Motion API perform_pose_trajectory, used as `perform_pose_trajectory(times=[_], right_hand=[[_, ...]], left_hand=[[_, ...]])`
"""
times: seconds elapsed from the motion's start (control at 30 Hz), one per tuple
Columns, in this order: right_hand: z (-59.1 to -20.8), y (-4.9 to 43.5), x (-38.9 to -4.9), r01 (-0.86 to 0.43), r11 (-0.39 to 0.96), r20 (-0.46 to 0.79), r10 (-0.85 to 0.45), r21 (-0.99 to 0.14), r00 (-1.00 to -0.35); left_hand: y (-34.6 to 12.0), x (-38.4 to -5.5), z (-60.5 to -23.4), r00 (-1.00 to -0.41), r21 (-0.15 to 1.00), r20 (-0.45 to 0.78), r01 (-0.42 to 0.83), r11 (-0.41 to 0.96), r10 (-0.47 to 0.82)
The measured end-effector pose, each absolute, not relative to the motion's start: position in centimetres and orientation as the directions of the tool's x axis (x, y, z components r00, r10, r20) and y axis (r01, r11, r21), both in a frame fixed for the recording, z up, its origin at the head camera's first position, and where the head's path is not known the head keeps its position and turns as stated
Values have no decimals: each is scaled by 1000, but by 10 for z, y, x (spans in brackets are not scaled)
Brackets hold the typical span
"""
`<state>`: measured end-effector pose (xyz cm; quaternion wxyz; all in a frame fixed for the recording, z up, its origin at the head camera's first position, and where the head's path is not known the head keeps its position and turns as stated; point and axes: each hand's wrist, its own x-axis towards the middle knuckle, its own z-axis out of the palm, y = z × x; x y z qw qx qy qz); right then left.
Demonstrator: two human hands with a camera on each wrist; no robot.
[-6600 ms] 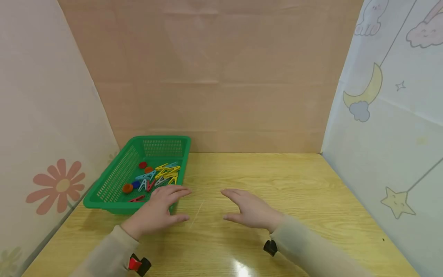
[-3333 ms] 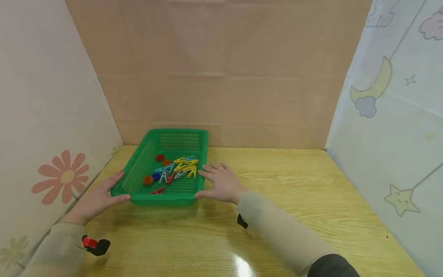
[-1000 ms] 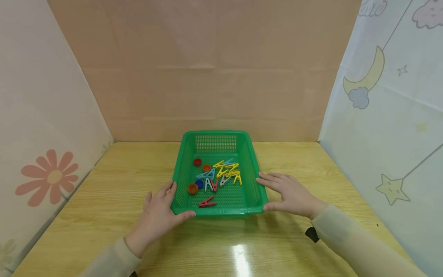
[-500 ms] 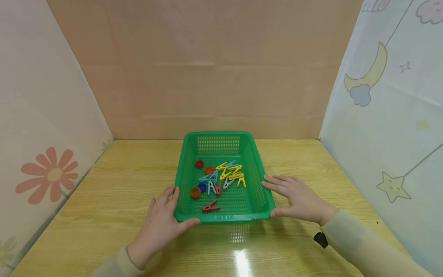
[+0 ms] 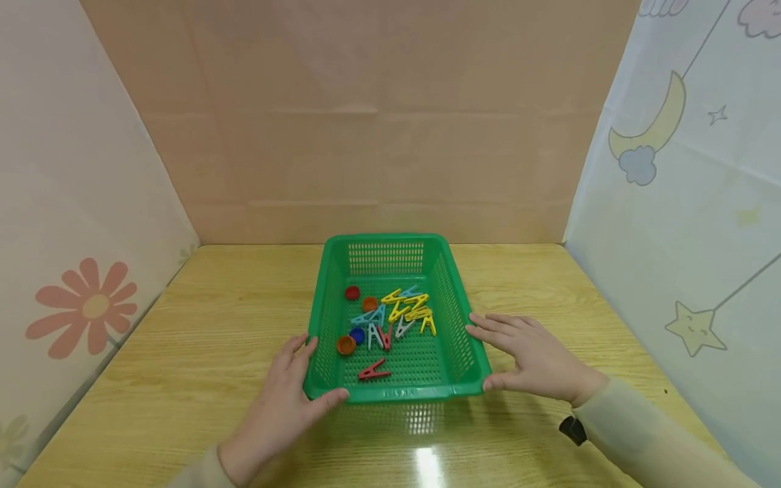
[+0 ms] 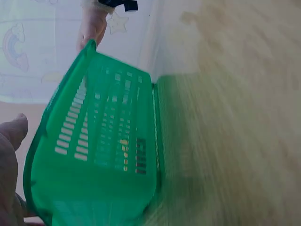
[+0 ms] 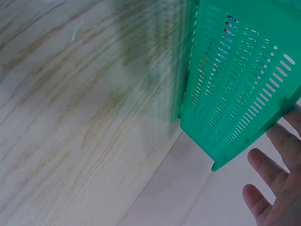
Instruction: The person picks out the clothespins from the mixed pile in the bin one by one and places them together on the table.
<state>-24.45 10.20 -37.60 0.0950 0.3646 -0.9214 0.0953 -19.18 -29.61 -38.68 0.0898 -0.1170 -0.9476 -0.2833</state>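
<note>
A green plastic basket [image 5: 399, 393] stands mid-table, its near rim toward me. My left hand [image 5: 277, 400] is at its near left corner, fingertips at the side rim and thumb at the front rim. At the near right corner, my right hand [image 5: 537, 356] touches the rim with spread, fairly straight fingers [image 7: 267, 169]. Inside lie bottle caps, among them a red cap [image 5: 352, 293], an orange cap [image 5: 346, 346] and a blue cap [image 5: 357, 336]. Several clothespins lie there too: yellow clothespins [image 5: 418, 313], light blue ones [image 5: 370, 316], a grey one [image 5: 403, 327] and a red one [image 5: 374, 371].
The wooden table [image 5: 201, 325] reaches back to a brown backdrop [image 5: 378, 135]. A white sheet with a flower print [image 5: 94, 307] bounds the left; another with a moon print [image 5: 655, 122] bounds the right.
Both hands have moved the basket from the left side of the table to the middle. Over the last second it has come slightly nearer, the hands staying at its front corners.
</note>
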Motion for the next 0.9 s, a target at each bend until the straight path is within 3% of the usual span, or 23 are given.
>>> perform_pose_trajectory(times=[0.3,0.53,0.7,0.9], right_hand=[[-378,101,-244,-695,711,258,-655,-108,-710],[-380,102,-243,-689,710,258,-645,-146,-719],[-381,101,-243,-690,709,260,-645,-148,-718],[-380,100,-243,-686,712,266,-640,-149,-721]], left_hand=[[-333,-235,-385,-903,595,277,429,680,327],[-356,-268,-386,-842,559,176,512,652,510],[-359,-277,-392,-794,545,128,557,626,595],[-361,-282,-390,-778,544,114,569,617,617]])
